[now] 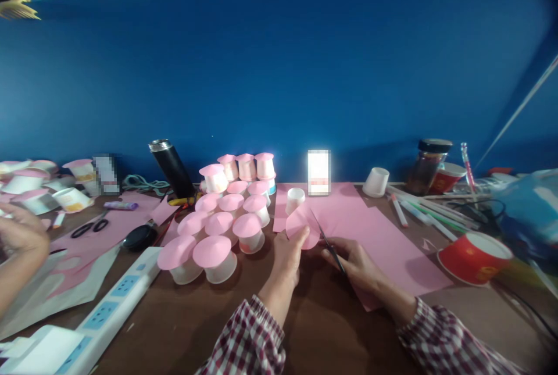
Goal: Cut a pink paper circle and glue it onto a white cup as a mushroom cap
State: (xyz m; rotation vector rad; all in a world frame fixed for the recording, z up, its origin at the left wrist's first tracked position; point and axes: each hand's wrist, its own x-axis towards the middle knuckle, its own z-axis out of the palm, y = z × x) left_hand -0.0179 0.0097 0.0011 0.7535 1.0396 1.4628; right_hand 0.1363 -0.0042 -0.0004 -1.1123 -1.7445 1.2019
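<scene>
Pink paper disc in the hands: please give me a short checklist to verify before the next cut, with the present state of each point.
1. Left hand grips the pink paper disc at its lower edge: ok.
2. Right hand holds the scissors, blades pointing up at the disc: ok.
3. Left fingers out of the blade line: cannot tell, the thumb is close to the blades.
4. Blades open or closed: cannot tell, too small.
5. Space under the disc: ok, only the pink paper sheet lies there.
6. Small white cup behind the disc stands apart from the scissors: ok.
</scene>
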